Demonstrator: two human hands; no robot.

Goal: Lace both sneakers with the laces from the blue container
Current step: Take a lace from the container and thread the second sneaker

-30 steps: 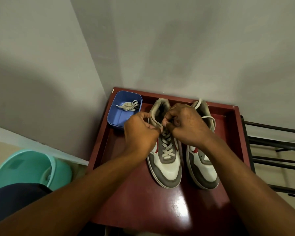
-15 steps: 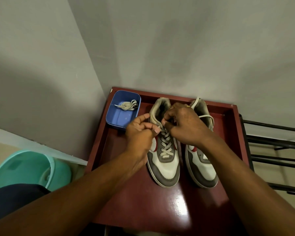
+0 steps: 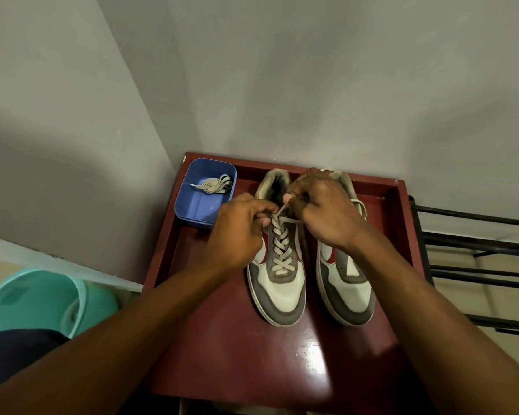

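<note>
A teal bucket (image 3: 36, 301) sits on the floor at the far left, off the red worktop (image 3: 252, 354). In the far-left corner of the worktop stands the blue container (image 3: 198, 205), with a spare lace (image 3: 213, 185) coiled inside it, presumably meant for the second shoe. Just right of it, the left hand (image 3: 240, 232) has its fingers curled and pinches one end of the lace (image 3: 282, 247), which crosses up the left sneaker (image 3: 282, 289) almost to the top eyelets. The right hand (image 3: 324, 211) grips the other end between thumb and forefinger above the tongue. This looks like the last crossing on this shoe, so both ends should be pulled evenly to keep the flat lace untwisted and the crossings snug. Each tip should also be gripped close to its end so it feeds cleanly through the eyelet. Beside it, the right sneaker (image 3: 348, 289) shows no crossings on its visible front, though the right hand hides its upper part. A dark rack (image 3: 477, 250) stands at the far right.
</note>
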